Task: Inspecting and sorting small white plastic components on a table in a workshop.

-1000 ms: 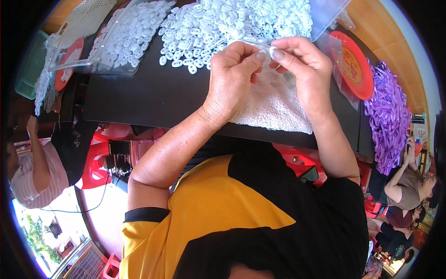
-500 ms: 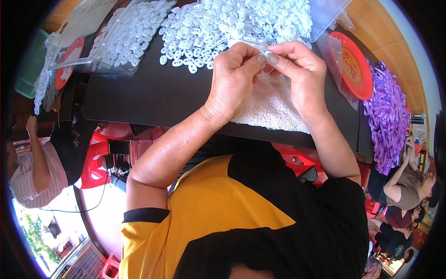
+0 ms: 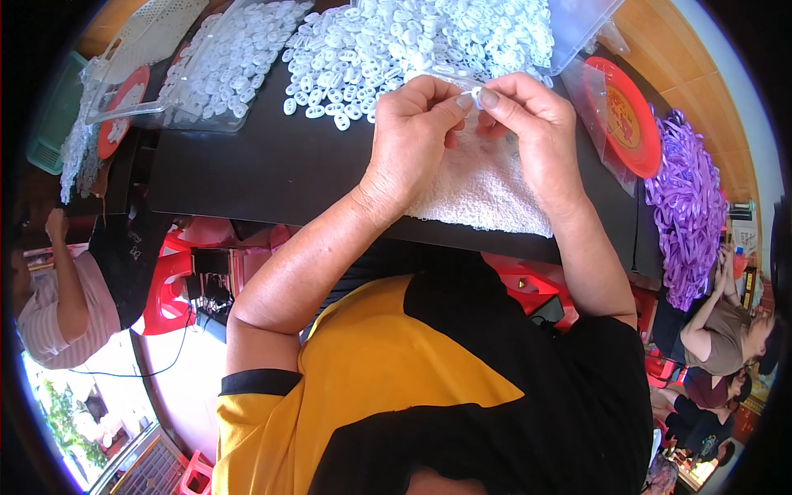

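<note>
My left hand (image 3: 417, 136) and my right hand (image 3: 540, 132) meet above a white terry cloth (image 3: 483, 194). Both are closed in a pinch, thumbs against fingers, around a small white plastic piece (image 3: 476, 94) that sits between the fingertips. The fingers cover much of it, so its exact shape is hard to make out. Just beyond my hands spreads a large pile of white oval plastic pieces (image 3: 355, 70), each with two openings. A thin pale strip or clear film lies at the pile's near edge by my fingertips.
A clear plastic bin (image 3: 239, 124) with similar pieces lies on the dark table (image 3: 247, 177) at left. To the right are a red plate (image 3: 648, 148), a clear bag (image 3: 615, 153) and a purple bundle of straps (image 3: 685, 206). Other people sit at both sides.
My fingertips have drawn slightly apart, and the small white piece shows more between them. My left hand has shifted a little to the left.
</note>
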Demonstrator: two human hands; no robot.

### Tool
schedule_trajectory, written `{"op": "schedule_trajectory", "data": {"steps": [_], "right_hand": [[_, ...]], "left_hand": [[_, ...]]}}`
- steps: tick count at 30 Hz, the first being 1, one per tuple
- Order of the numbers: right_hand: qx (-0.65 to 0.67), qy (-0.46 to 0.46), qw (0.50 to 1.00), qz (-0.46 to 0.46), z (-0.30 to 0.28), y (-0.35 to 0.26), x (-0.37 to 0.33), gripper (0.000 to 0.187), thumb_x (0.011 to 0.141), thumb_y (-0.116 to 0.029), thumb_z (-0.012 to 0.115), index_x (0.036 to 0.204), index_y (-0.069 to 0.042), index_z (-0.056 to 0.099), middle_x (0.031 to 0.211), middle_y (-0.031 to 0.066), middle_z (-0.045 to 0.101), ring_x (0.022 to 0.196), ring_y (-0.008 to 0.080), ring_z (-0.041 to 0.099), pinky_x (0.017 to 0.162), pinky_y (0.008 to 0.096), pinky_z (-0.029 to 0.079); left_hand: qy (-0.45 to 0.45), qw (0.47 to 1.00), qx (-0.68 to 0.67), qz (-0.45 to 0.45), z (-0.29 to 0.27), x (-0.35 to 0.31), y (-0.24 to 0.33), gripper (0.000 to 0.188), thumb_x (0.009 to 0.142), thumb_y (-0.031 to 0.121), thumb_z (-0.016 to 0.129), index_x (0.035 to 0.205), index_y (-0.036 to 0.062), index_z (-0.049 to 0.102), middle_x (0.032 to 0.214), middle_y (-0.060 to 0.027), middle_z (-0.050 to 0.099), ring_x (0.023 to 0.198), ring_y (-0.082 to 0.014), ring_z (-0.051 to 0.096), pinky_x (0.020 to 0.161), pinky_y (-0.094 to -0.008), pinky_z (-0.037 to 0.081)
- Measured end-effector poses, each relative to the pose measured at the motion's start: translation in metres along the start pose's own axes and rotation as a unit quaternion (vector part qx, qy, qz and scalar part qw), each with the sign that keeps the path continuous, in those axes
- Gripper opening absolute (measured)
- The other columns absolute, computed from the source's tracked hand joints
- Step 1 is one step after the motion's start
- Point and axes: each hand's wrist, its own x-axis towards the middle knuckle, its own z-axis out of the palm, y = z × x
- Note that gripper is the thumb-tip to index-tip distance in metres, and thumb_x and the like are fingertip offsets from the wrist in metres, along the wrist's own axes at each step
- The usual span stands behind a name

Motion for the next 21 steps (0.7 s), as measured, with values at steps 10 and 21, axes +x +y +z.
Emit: {"op": "schedule_trajectory", "data": {"steps": [10,21], "right_hand": [[-0.02,-0.022,1.0,0.003,0.003,0.001,-0.002,0.011,0.09,-0.011,0.064,0.085,-0.001,0.061,0.068,-0.001,0.057,0.059,0.0052,0.051,0.054,0.02,0.042],[0.023,-0.005,1.0,-0.012,0.013,0.006,-0.004,0.014,0.092,-0.013,0.062,0.085,-0.002,0.057,0.065,-0.001,0.054,0.055,0.0056,0.05,0.05,0.0208,0.039]], "left_hand": [[-0.007,0.996,0.077,0.044,-0.002,0.0,-0.007,0.01,0.091,0.008,0.063,0.089,-0.0011,0.063,0.069,-0.0004,0.057,0.058,-0.0056,0.05,0.051,-0.0192,0.04],[0.005,0.999,0.003,0.043,0.001,0.0,-0.01,0.008,0.091,0.006,0.062,0.086,0.0001,0.062,0.068,0.0002,0.056,0.057,-0.0056,0.049,0.05,-0.0197,0.037]]}}
